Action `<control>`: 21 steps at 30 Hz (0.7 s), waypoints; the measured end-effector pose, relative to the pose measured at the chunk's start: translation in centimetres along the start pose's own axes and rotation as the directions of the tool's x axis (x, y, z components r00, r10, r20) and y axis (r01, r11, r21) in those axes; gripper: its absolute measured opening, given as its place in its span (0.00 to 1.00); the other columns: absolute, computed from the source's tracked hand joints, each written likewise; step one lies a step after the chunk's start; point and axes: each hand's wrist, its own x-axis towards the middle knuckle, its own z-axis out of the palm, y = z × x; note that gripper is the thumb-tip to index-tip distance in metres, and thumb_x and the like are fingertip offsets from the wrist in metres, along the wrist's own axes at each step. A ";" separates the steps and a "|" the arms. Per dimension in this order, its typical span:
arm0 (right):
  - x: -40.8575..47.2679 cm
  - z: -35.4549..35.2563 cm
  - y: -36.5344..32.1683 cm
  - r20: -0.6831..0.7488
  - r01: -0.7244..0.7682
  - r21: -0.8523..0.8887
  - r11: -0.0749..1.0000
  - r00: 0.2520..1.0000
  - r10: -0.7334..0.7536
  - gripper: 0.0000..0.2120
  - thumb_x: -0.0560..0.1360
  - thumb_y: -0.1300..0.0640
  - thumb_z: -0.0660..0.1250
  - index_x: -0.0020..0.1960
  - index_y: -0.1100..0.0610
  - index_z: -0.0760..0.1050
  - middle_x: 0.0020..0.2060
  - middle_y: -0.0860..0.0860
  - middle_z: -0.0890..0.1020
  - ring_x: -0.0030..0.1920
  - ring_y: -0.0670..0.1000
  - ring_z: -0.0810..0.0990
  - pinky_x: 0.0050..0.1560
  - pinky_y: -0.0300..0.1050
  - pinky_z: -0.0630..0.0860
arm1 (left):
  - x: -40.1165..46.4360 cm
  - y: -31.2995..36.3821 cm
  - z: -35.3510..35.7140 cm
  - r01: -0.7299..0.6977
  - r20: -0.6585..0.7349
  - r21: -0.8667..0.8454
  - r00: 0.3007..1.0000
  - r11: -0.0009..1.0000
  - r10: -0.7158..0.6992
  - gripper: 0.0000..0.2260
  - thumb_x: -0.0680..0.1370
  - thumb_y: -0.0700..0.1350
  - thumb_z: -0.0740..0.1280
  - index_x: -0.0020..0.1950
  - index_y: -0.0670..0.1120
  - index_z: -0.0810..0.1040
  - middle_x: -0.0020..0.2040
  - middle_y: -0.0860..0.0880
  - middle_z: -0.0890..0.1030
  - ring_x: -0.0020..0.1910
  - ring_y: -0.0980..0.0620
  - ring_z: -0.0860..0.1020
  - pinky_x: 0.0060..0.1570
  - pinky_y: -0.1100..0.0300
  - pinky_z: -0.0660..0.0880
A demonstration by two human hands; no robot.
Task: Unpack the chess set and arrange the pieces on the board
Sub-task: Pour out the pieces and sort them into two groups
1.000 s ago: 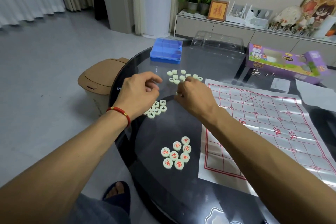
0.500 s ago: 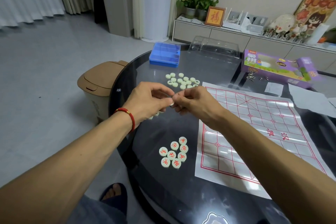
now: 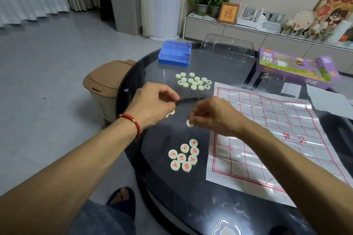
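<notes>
Both forearms are bare, with no sleeves showing. Just behind the left grip [image 3: 152,104], a red cord bracelet [image 3: 131,122] with a small gold bead circles the wrist. The right grip [image 3: 212,115] wears nothing visible. Lower down, grey-blue trousers [image 3: 99,219] cover a knee, and a dark open-toed slipper [image 3: 122,198] shows bare toes.

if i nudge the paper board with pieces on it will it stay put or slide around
The paper board would probably slide: it looks thin and glossy, lying loose on the smooth glass table. It likely bends rather than moving stiffly, since wrinkles show in it. Its near corner overhangs the table rim, so a nudge there may flop it down.
</notes>
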 end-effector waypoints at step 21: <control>7.0 0.7 4.6 -0.472 -0.246 -0.487 0.838 0.882 -0.015 0.10 0.81 0.57 0.63 0.49 0.62 0.80 0.49 0.56 0.75 0.50 0.57 0.73 0.39 0.52 0.73 | 1.0 0.5 0.6 -0.032 -0.154 0.198 0.986 0.980 0.063 0.11 0.75 0.40 0.68 0.54 0.52 0.84 0.48 0.53 0.82 0.45 0.55 0.78 0.50 0.60 0.77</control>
